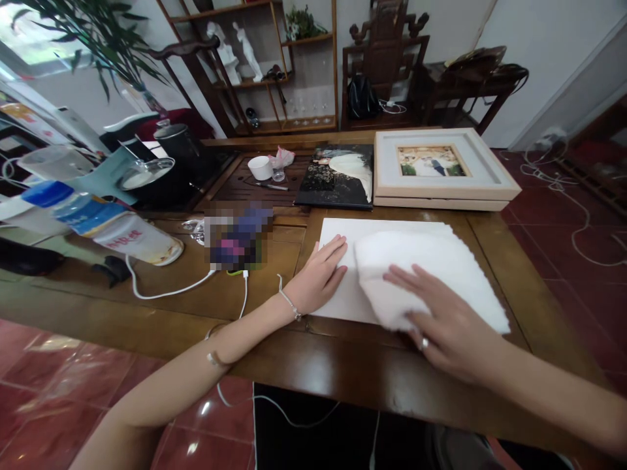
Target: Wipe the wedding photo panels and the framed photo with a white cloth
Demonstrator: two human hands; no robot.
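Left hand (318, 281) flat on white board (337, 301) | right hand (448, 320) spread over white cloth (426, 251) | bottle (98, 219): red lettering (126, 240), illegible

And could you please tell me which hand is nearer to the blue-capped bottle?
Left: the left hand is right of the blue-capped bottle, on the white board; the right hand is farther right, on the white cloth.

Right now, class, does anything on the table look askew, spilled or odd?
No spill or damage stands out. The bottle at the left looks strongly tilted, but the wide view may cause that. Also odd: a pixelated patch on the table, left of the left hand, hides what lies there.
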